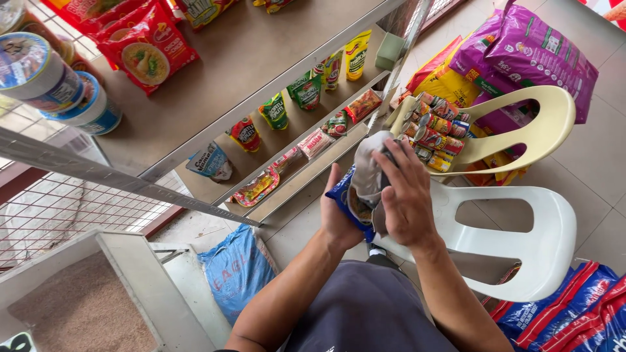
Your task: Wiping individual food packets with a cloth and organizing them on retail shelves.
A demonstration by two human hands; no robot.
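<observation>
My right hand (pixel 405 195) is wrapped over a crumpled grey cloth (pixel 370 171), fingers curled down across it, pressing it against a blue glossy packet (pixel 344 203) that my left hand (pixel 339 218) cups from behind and beneath. Cloth and packet sit between my palms, over the near edge of a white plastic chair (pixel 521 251); the cloth and my fingers hide most of the packet, so I cannot make out its contents.

Just beyond my hands, a cream plastic chair (pixel 541 127) carries a heap of small round tins (pixel 437 130) with red and yellow labels. Behind it lie large soft sacks, purple (pixel 535 52) and yellow (pixel 450 85).

To my left, metal shelves (pixel 261 52) bear upright sauce pouches (pixel 306 90), flat sachets and red noodle packets (pixel 147 45); paper cups (pixel 39 75) are cut off at the corner. Lower left, a white bin (pixel 130 274) holds pale, grainy rice, with a blue woven sack (pixel 236 268) beside it. Red and blue bags (pixel 574 306) are cropped at the lower right.
</observation>
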